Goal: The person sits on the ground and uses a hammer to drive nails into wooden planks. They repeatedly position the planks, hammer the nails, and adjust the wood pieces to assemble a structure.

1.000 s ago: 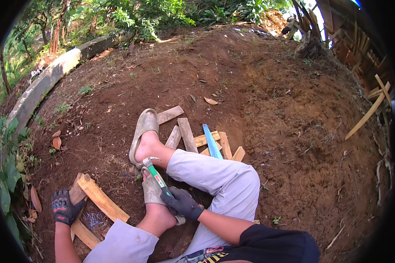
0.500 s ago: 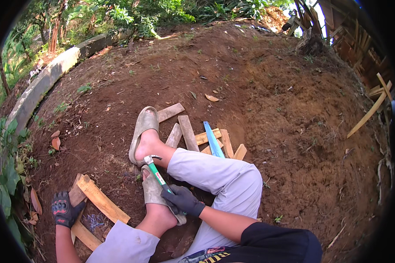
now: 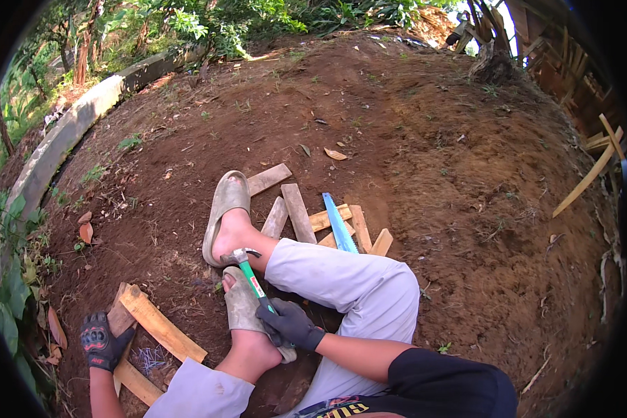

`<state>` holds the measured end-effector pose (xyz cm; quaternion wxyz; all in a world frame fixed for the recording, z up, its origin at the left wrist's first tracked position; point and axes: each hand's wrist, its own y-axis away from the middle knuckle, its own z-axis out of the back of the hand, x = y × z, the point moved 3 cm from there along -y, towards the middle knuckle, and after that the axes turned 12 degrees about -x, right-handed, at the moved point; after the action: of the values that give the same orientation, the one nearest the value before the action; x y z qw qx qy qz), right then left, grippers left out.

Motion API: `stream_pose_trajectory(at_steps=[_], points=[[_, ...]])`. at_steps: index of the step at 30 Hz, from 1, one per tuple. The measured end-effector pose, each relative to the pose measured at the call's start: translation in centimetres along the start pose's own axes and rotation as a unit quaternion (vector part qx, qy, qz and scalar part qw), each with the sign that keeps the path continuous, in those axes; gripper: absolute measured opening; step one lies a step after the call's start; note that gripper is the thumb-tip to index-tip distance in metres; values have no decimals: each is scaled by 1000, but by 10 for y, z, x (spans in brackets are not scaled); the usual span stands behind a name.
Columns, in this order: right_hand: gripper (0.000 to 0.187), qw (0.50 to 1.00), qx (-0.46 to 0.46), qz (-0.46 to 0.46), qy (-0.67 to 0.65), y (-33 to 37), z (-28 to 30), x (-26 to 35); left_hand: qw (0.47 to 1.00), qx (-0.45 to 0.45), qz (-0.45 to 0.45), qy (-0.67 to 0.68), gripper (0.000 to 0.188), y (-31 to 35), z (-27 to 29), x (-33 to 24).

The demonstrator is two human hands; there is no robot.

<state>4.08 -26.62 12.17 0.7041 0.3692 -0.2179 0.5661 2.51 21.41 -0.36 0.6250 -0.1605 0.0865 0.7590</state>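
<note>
My right hand [image 3: 290,323], in a dark glove, is closed around the hammer's handle. The claw hammer [image 3: 252,278] has a green and black handle, and its metal head points up and away beside my sandalled feet. My left hand [image 3: 102,342], in a black glove with red marks, grips a brown piece of wood [image 3: 121,311] at the lower left. Its thumb is spread to the right, and its fingertips are partly hidden. A lighter wooden slat [image 3: 161,324] and a lower slat [image 3: 138,384] lie beside it. Loose nails [image 3: 150,359] lie in a small pile between these slats.
A hand saw with a blue blade [image 3: 338,224] rests on wooden offcuts [image 3: 360,228] beyond my bent leg. More short boards [image 3: 299,212] lie by my foot. A low concrete edge [image 3: 83,115] curves along the left, and a tree stump [image 3: 492,66] stands at the far right.
The view has shifted very slightly. Both hands, the hammer and the wood keep nearly the same places, and both grips look unchanged.
</note>
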Motion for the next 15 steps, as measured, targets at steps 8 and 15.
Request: stream_pose_trajectory(at_steps=[8, 15], points=[[32, 993, 33, -61, -97, 0, 0, -2, 1000, 6, 3, -16, 74, -1, 1, -3], [31, 985, 41, -106, -131, 0, 1, 8, 1000, 16, 14, -19, 74, -2, 6, -7]])
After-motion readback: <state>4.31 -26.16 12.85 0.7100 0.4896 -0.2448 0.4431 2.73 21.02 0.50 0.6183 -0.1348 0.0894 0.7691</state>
